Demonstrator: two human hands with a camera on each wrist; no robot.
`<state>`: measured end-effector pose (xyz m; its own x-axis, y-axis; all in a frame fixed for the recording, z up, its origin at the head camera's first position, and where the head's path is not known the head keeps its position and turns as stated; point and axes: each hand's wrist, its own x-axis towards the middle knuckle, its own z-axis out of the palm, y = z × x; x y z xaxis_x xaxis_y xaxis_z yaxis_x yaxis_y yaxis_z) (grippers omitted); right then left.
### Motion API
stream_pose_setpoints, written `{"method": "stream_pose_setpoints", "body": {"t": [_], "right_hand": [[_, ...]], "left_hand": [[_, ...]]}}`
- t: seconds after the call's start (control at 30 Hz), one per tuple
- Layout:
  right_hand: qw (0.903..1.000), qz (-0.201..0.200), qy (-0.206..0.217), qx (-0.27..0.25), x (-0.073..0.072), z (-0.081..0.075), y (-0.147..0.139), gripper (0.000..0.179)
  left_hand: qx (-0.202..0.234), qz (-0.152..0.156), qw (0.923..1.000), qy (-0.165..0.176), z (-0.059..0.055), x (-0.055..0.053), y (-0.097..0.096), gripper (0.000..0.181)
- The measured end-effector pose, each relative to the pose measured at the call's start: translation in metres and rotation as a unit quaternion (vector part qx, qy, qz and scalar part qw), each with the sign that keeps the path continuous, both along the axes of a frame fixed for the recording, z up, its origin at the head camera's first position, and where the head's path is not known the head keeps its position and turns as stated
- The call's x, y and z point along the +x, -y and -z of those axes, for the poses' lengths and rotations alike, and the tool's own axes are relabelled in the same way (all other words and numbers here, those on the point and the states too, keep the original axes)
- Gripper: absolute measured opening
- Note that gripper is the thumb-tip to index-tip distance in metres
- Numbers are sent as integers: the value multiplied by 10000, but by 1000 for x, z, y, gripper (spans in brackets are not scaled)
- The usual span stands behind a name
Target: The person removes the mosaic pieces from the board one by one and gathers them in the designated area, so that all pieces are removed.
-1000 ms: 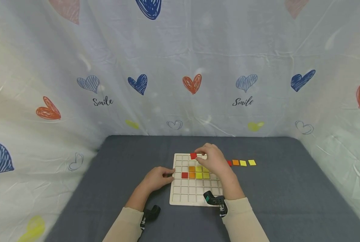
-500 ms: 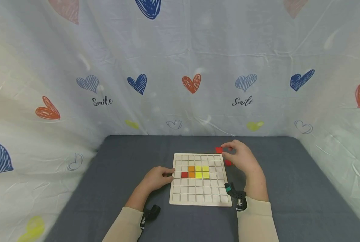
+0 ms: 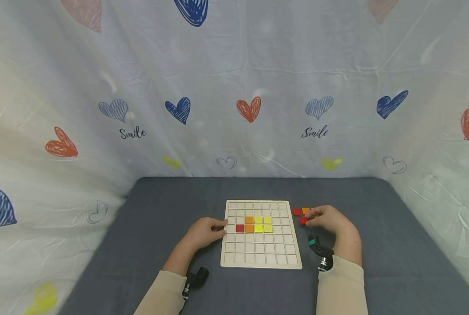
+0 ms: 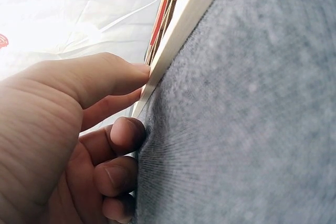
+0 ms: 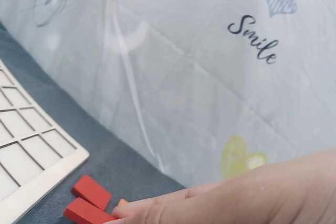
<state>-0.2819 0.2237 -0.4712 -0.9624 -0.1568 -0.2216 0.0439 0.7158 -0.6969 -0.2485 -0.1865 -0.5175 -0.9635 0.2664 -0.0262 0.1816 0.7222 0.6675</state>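
A pale wooden grid board [image 3: 245, 259] lies on the table with a dark red tile [image 3: 240, 228], two orange tiles [image 3: 249, 220] and several yellow tiles [image 3: 263, 228] in its squares. My left hand [image 3: 203, 232] touches its left edge with thumb and index fingertip, spaced apart along the rim; the left wrist view shows the thumb [image 4: 118, 74] against that edge and the other fingers curled beside it. Right of the board, my right hand [image 3: 333, 219] pinches a red tile [image 5: 86, 212] low over the table. Beyond it sits another red tile [image 5: 92, 191].
An orange tile [image 3: 306, 211] lies right of the standing-apart red one, partly behind my right fingers, which hide whatever else is in that row. Grey cloth covers the table [image 3: 171, 197]. A white curtain [image 3: 281, 87] printed with hearts hangs at the back and sides.
My right hand has carried the red tile from above the board's far edge rightward, past the far right corner, then down towards me near the loose tiles. The left hand stays at the board.
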Motion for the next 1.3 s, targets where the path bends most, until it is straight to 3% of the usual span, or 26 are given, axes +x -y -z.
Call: {"method": "stream_pose_setpoints", "body": {"t": [0.33, 0.5, 0.97, 1.3], "right_hand": [[9998, 67, 146, -116, -7, 17, 15, 24], [9997, 190, 107, -126, -9, 18, 16, 26], [9969, 225, -717, -249, -3, -13, 15, 39], [9903, -41, -1240, -623, -4, -31, 44, 29]], "left_hand": [[8, -28, 10000, -17, 0, 0, 0, 42], [20, 6, 10000, -28, 0, 0, 0, 43], [26, 16, 10000, -3, 0, 0, 1, 43], [37, 16, 10000, 6, -1, 0, 0, 43]]}}
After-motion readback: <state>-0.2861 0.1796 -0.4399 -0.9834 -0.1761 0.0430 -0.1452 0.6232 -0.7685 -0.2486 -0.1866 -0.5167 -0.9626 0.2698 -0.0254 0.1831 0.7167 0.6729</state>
